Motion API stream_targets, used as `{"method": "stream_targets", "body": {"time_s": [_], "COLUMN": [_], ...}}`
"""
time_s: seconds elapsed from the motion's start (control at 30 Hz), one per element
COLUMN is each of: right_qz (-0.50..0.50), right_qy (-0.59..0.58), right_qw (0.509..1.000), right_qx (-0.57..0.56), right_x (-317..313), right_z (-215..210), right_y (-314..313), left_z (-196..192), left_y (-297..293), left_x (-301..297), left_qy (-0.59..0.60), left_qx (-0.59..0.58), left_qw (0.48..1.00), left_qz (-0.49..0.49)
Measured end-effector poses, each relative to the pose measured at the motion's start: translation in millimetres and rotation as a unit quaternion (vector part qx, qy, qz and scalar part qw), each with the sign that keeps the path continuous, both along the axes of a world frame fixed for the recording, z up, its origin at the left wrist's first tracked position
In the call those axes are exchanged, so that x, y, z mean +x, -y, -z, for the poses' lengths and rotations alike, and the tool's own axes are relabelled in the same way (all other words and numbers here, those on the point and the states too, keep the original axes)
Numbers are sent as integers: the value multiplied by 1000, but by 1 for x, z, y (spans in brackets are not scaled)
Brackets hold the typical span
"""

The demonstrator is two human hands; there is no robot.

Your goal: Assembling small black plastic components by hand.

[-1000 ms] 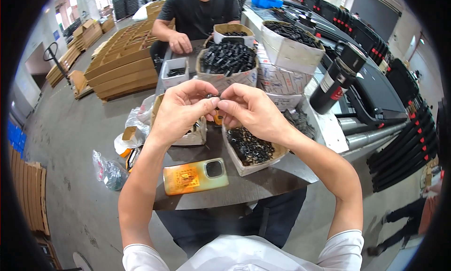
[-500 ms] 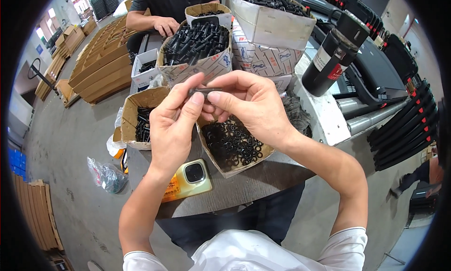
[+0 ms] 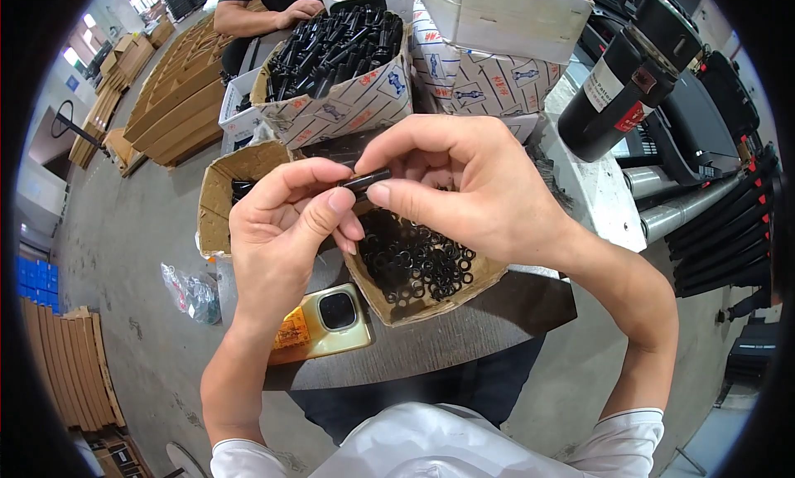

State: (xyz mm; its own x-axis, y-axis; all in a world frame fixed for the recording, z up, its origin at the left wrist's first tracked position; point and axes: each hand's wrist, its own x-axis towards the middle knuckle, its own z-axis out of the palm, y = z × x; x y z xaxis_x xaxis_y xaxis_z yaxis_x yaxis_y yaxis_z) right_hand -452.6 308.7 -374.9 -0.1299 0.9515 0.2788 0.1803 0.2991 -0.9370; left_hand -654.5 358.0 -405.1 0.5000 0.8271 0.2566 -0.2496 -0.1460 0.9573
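A short black bolt is held crosswise in front of me between both hands. My left hand is closed in a pinch, thumb and fingertips on the bolt's left end. From the other side, my right hand has its thumb and curled fingers at the right end. Fingers cover parts of the bolt, and I cannot make out whether a ring sits on it. Below the hands is an open cardboard box with many small black ring washers in it.
A phone in a yellowish case lies on the dark table. A smaller carton stands left, a large carton of black bolts beyond. A black bottle stands right. Across the table is another person's hand.
My hands sit slightly lower in the view and the bolt shows more plainly between them. The table and boxes have shifted in the picture. Both hands still hold the bolt.
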Motion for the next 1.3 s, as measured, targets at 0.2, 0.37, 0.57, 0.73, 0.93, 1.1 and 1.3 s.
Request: {"method": "stream_targets", "body": {"time_s": [0.2,0.37,0.57,0.73,0.93,1.1,1.3], "right_qz": [27,-50,-101,-111,-69,-63,-55], "right_qy": [-23,290,476,468,386,117,-87], "right_qw": [999,952,872,876,920,960,952], "right_qx": [0,89,53,36,-10,-246,-287], "right_x": [-7,8,-22,-28,-13,7,17], "right_z": [2,6,27,44,28,8,6], "right_y": [4,2,9,0,1,4,13], "left_z": [3,0,8,9,13,17,16], "left_y": [1,-2,-4,-6,-6,-5,1], "left_x": [2,-11,-14,-11,-7,-6,-4], "left_qy": [35,54,51,78,53,34,27], "left_qx": [1,37,58,33,10,-9,-25], "left_qw": [999,997,997,996,999,999,999], "left_qz": [8,-43,-27,-23,-8,13,38]}}
